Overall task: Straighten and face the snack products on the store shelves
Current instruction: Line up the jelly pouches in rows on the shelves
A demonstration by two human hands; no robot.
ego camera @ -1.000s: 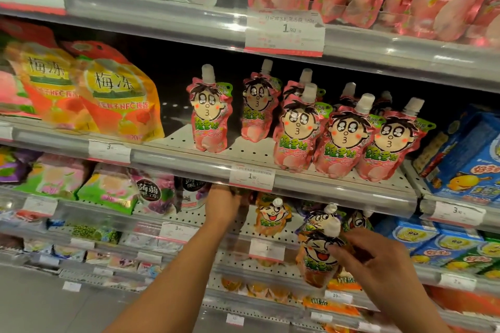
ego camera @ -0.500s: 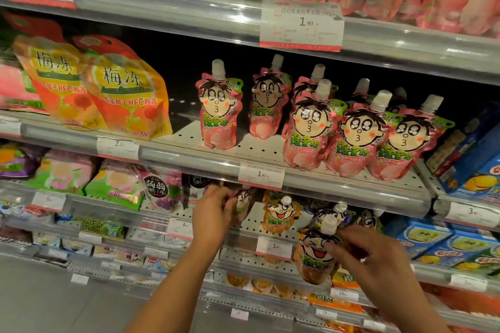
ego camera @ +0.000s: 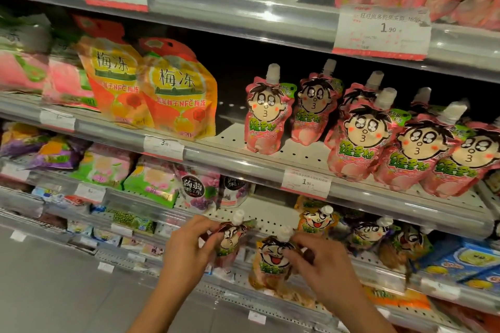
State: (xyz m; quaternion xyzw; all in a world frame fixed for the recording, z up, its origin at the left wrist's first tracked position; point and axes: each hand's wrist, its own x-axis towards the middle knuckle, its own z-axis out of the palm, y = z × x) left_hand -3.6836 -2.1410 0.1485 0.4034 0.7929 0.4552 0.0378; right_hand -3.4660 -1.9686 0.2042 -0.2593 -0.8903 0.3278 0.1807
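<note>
As both hands (ego camera: 186,249) grip, glossy spouted pouches (ego camera: 230,240) — crinkled

The two orange pouches (ego camera: 162,92) read "梅冻" with "NFC" beneath. A price tag (ego camera: 381,31) on the upper shelf rail shows "1.90", as does the tag (ego camera: 306,182) on the rail below the pink spout pouches (ego camera: 362,140), which carry green characters. A dark pack (ego camera: 193,188) reads "蒟蒻果冻".

— Grey metal shelves (ego camera: 243,162) in tiers, perforated boards, dark at the back?
— Yes. White price tags (ego camera: 380,31) with red edges on the rails, grey smooth floor (ego camera: 54,292) lower left.
</note>
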